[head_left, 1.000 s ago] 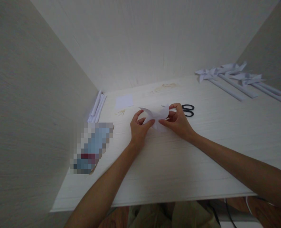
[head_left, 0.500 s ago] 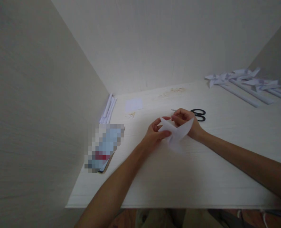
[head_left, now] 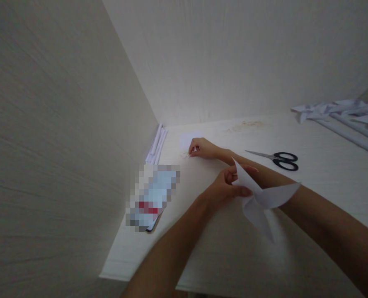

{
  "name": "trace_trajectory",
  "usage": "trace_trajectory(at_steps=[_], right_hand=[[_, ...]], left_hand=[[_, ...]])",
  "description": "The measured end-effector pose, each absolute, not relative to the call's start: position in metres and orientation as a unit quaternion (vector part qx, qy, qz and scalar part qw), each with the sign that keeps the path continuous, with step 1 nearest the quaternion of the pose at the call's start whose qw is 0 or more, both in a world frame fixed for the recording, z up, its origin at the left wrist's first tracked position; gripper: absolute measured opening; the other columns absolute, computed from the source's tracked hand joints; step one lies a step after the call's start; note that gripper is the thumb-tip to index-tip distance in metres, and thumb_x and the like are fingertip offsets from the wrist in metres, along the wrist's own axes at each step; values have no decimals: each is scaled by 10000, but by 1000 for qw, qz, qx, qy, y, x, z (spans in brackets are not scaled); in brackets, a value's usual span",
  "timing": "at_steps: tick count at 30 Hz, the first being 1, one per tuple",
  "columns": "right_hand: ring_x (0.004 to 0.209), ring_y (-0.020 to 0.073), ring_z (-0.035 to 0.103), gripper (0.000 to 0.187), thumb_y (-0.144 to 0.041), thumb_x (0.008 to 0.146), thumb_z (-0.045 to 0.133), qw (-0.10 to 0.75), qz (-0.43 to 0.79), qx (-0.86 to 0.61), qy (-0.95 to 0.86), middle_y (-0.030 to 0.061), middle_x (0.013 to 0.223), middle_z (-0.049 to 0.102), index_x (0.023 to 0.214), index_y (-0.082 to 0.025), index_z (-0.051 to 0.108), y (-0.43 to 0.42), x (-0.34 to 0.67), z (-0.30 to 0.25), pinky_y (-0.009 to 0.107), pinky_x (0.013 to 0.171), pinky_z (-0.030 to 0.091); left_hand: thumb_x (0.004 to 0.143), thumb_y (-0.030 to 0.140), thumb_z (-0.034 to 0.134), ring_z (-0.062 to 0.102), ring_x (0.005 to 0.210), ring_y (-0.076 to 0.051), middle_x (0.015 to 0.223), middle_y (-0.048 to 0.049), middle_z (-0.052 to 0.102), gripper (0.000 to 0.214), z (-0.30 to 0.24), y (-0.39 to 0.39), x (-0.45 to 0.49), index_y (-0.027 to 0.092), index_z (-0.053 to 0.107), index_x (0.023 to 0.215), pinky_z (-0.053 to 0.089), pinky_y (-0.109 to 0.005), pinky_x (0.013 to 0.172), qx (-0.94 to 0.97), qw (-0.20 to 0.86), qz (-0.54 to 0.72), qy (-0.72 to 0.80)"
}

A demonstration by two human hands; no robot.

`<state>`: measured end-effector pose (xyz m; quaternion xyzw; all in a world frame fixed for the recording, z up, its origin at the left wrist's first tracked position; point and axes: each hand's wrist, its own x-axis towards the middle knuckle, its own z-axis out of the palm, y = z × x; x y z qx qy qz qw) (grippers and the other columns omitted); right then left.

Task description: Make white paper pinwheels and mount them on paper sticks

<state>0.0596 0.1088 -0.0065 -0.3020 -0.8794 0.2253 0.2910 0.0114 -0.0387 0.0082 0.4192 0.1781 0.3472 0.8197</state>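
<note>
Paper pinwheel (head_left: 265, 198) in my left hand (head_left: 226, 186), above the bench (head_left: 221, 252)
Fingers (head_left: 241, 191) pinch it near its centre; my right hand (head_left: 205, 148) curls nearly closed at small pale pieces (head_left: 185, 155), whether gripping I can't tell.

Matt paper beside metal-and-plastic scissors (head_left: 273, 157)
Nearer than the scissors, the pinwheel shape (head_left: 258, 196) is of smooth, matt paper; far to their left, the rolled tubes (head_left: 157, 145) look like paper also. Their blades (head_left: 263, 155) are of grey metal, their black handles (head_left: 277, 158) seemingly plastic. Under them, the table (head_left: 333, 176) shows a pale surface with faint, wood-like streaks.
</note>
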Motion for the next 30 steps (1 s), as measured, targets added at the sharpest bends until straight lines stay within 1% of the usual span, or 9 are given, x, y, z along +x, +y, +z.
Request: trace_trajectory(at_steps=[8, 14, 16, 18, 20, 22, 25, 28, 30], right_hand=[[599, 101, 445, 50, -96, 644, 553, 266, 236, -333, -873, 21, 650, 552, 613, -121, 584, 105, 59, -7, 216, 562, 337], [573, 92, 443, 91, -162, 718, 483, 308, 247, -374, -840, 5, 630, 532, 661, -132, 548, 82, 90, 0, 209, 530, 342], [550, 89, 441, 97, -210, 711, 501, 375, 292, -393, -787, -8, 607, 519, 663, -140, 547, 67, 112, 3, 210, 510, 344], [499, 82, 432, 127, -250, 706, 507, 438, 348, -394, -729, -29, 576, 501, 756, -148, 562, 49, 136, 3, 208, 469, 340], [483, 80, 440, 174, -258, 699, 522, 498, 362, -418, -668, -36, 575, 500, 828, -153, 570, 30, 159, 2, 210, 455, 343], [497, 74, 455, 143, -242, 696, 539, 557, 345, -451, -606, -24, 618, 530, 805, -157, 577, 12, 178, 1, 211, 470, 363], [519, 75, 504, 93, -211, 667, 593, 646, 355, -433, -520, -28, 623, 551, 738, -173, 548, -12, 193, 2, 222, 523, 419], [580, 89, 560, 114, -178, 647, 624, 696, 346, -398, -487, -12, 665, 593, 699, -181, 523, -30, 192, 8, 241, 585, 457], [618, 99, 577, 121, -161, 642, 632, 698, 337, -384, -502, 0, 700, 607, 689, -182, 523, -38, 187, 12, 249, 604, 468]], left_hand=[[406, 149, 754, 498, 488, -58, 586, 28, 579, 479, 7, -38, 11, 159, 612, 863, 383, -165, 497, 404, 832, 349, 154], [422, 116, 726, 519, 500, -64, 599, 33, 592, 461, 7, -35, 11, 169, 616, 866, 395, -165, 503, 360, 834, 376, 184], [436, 115, 715, 542, 540, -74, 638, 26, 610, 439, 5, -32, 11, 175, 613, 858, 413, -176, 539, 346, 825, 400, 199], [448, 111, 708, 555, 571, -78, 664, 22, 619, 417, 3, -29, 12, 173, 605, 847, 426, -184, 571, 337, 810, 429, 215], [457, 101, 704, 560, 572, -80, 660, 18, 621, 401, 3, -24, 15, 160, 592, 837, 433, -190, 577, 349, 784, 449, 247], [450, 84, 706, 571, 583, -92, 683, 3, 631, 429, 5, -18, 19, 150, 574, 852, 445, -209, 594, 367, 746, 469, 298], [455, 90, 702, 580, 598, -101, 709, -5, 633, 441, 6, -8, 29, 152, 554, 866, 459, -235, 623, 341, 696, 517, 364], [472, 95, 695, 580, 596, -102, 699, -6, 631, 441, 5, -2, 38, 160, 544, 881, 466, -250, 638, 322, 657, 556, 394], [475, 105, 696, 583, 595, -106, 691, -11, 633, 437, 4, 0, 43, 159, 546, 882, 468, -255, 639, 326, 630, 577, 406]])
